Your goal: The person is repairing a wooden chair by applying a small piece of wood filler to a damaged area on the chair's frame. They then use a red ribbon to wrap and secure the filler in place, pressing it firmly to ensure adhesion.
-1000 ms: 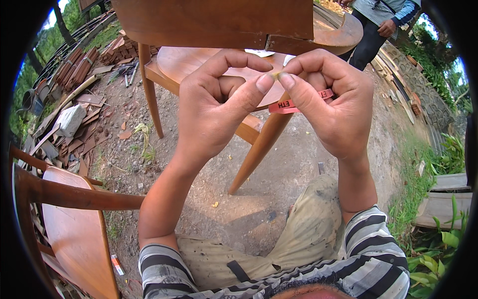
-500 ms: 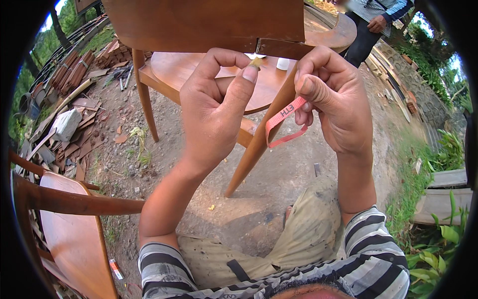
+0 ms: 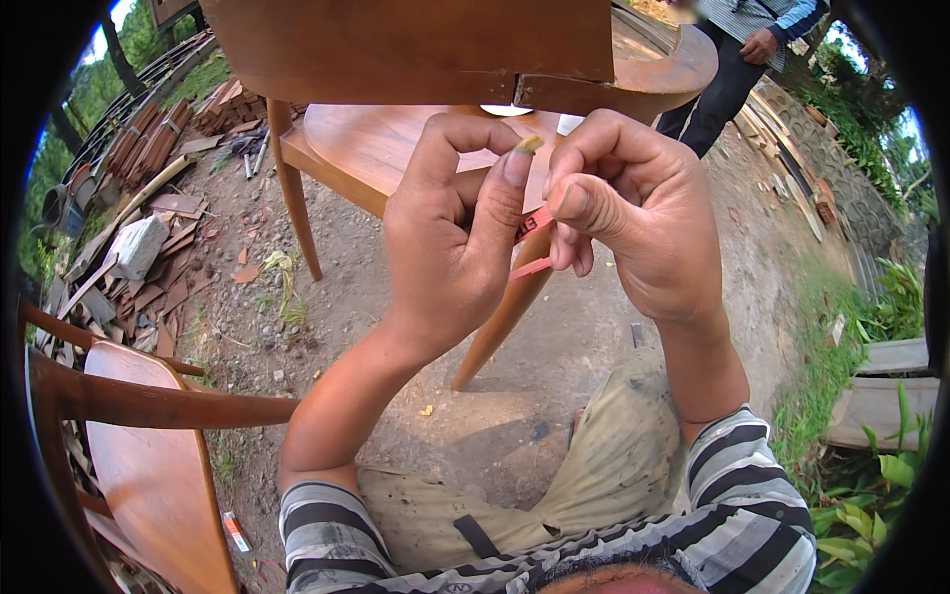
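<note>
My left hand (image 3: 445, 233) pinches a small yellowish piece (image 3: 531, 144) between thumb and forefinger, its end poking out past the thumb; its kind is too small to make out. Close beside it, my right hand (image 3: 648, 218) is closed on a narrow red strip (image 3: 531, 268) with dark print, which hangs in a bend below the fingers and partly behind my left hand. Both hands are raised just below the backrest (image 3: 416, 49) of a brown wooden chair. A gap (image 3: 517, 89) runs through the lower edge of that backrest.
A second wooden chair (image 3: 143, 455) stands at the lower left. Stacked tiles (image 3: 148, 139) and a pale block (image 3: 137, 247) lie on the left. A person in dark trousers (image 3: 712, 79) stands at the far right. A white round thing (image 3: 506, 111) rests on the chair seat (image 3: 361, 148).
My hands have come closer together, the right one moving left toward the yellowish piece. The red strip has shifted left with it and is now partly hidden behind my left hand.
</note>
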`<state>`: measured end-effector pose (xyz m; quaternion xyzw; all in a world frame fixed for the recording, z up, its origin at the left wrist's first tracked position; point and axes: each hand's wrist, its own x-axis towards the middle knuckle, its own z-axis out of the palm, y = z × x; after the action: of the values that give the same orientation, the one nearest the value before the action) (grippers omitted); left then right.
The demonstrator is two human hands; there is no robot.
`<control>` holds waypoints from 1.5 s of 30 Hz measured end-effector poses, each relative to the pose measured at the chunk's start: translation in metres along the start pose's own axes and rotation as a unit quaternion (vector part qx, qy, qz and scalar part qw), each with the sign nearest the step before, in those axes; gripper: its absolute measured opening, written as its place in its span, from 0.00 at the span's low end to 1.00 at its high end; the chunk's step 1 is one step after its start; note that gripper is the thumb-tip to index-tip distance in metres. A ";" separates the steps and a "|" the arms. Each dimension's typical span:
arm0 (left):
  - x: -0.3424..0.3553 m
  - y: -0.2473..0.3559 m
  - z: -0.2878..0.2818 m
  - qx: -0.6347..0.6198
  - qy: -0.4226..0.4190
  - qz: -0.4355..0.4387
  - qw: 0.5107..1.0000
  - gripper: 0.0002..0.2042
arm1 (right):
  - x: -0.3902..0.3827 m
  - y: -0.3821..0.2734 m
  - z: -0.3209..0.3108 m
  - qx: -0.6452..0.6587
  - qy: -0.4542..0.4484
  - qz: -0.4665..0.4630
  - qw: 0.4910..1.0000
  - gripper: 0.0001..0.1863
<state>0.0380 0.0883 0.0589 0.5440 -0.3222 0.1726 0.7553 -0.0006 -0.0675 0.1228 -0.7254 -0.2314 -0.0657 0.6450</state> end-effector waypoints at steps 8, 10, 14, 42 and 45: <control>0.008 -0.016 -0.021 -0.157 0.016 -0.041 0.987 0.10 | 0.007 0.006 0.008 0.047 -0.068 -0.074 0.994 0.27; 0.006 -0.017 -0.016 -0.166 -0.001 -0.063 0.984 0.10 | 0.007 0.007 0.003 0.030 -0.060 -0.079 0.995 0.24; 0.000 -0.008 -0.005 -0.149 -0.004 -0.081 0.986 0.09 | 0.004 0.009 0.004 0.005 -0.006 -0.087 0.996 0.18; 0.025 0.022 -0.045 -0.136 0.196 0.159 0.958 0.08 | 0.002 0.002 -0.007 -0.087 -0.023 0.003 0.996 0.14; 0.022 0.020 -0.037 -0.152 0.205 0.133 0.958 0.07 | 0.004 0.017 0.002 -0.042 -0.044 -0.078 0.995 0.13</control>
<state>0.0523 0.1282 0.0805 0.3281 -0.2525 0.3287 0.8489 0.0099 -0.0653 0.1084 -0.7336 -0.3121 -0.0936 0.5963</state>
